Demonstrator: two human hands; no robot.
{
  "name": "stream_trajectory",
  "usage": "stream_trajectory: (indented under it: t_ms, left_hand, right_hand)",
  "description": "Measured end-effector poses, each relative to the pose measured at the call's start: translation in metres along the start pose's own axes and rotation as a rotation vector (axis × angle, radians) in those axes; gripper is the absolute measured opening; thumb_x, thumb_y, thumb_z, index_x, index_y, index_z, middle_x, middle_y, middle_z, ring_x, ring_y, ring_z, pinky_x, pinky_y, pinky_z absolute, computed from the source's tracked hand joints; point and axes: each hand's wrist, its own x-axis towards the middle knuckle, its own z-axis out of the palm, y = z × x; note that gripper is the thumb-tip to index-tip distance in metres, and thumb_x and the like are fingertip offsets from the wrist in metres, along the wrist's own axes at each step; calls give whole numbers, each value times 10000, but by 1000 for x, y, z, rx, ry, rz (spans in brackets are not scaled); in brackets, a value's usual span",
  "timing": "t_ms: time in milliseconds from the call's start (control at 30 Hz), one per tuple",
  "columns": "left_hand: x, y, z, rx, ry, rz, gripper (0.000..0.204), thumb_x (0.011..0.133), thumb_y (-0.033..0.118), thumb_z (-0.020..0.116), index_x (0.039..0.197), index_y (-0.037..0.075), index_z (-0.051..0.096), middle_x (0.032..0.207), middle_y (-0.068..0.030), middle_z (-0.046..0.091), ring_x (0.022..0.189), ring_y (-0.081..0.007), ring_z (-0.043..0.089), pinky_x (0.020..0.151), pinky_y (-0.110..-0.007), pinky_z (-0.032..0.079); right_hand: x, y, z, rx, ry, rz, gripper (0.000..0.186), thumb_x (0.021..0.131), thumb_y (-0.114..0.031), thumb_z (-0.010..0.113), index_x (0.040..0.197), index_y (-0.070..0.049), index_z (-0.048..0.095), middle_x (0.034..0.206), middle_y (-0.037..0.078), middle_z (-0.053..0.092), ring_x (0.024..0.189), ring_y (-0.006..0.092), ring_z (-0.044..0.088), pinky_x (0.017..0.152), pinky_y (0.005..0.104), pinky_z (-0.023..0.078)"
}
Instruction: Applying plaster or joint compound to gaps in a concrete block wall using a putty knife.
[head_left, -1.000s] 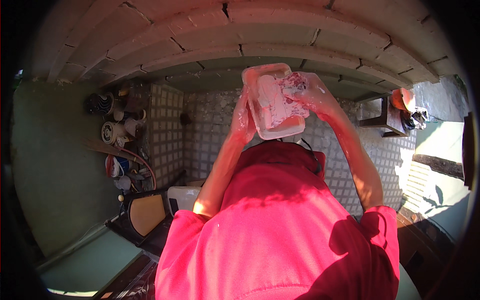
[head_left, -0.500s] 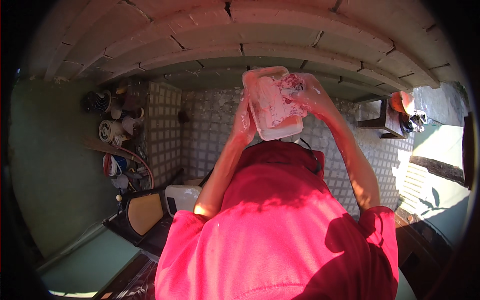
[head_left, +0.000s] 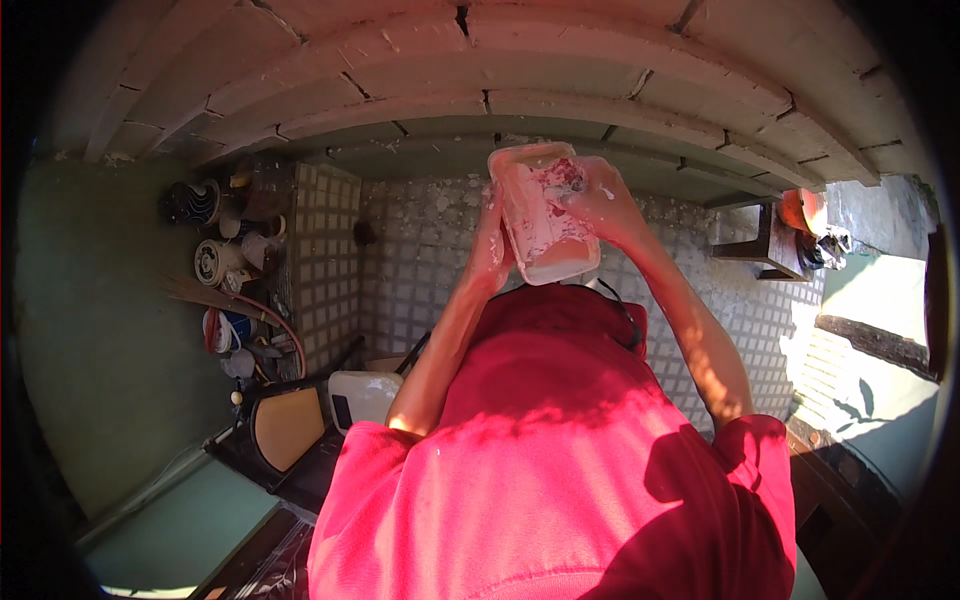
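Observation:
I hold a shallow rectangular tray (head_left: 548, 268) with rounded corners in front of my chest. Pale, lumpy wet paste (head_left: 535, 210) coats its inside. My left hand (head_left: 490, 243) grips the long left rim, its fingers partly hidden under the tray. Over the upper right of the tray, my right hand (head_left: 603, 198) is closed with its fingers in the paste. Whatever it holds is smeared with paste, and I cannot make out its kind. Both hands and the forearms carry white splashes.
A grooved wall (head_left: 420, 85) curves across the front. Several buckets and tubs (head_left: 211, 262) stand at the left beside a hose (head_left: 290, 325). Behind my left arm is a chair with a tan back (head_left: 288, 428). A low wooden bench (head_left: 770, 245) stands at the right by an orange basin (head_left: 800, 212).
My right hand has moved left and slightly down, further over the tray. The tray has shifted a little left in my left hand, and more of its right rim shows.

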Motion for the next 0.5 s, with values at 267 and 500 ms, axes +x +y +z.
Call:
stream_trajectory:
  t_ms: [267,500]
  left_hand:
    - [3,14,-3,54,-49,-77,646,998,534,353,1437,60,330,1391,-108,462,1243,-220,493,1042,-375,422]
    - [16,13,-5,-3,22,-94,634,993,514,392,1425,52,359,1369,-113,489,1222,-230,513,1031,-387,434]
  right_hand:
    - [-1,3,-4,613,-211,235,246,742,13,598,978,40,661,886,43,652,774,118,596,721,276,502]
    - [-6,-1,-18,742,-92,239,263,793,0,632,1051,50,645,937,55,669,812,105,609,725,287,517]
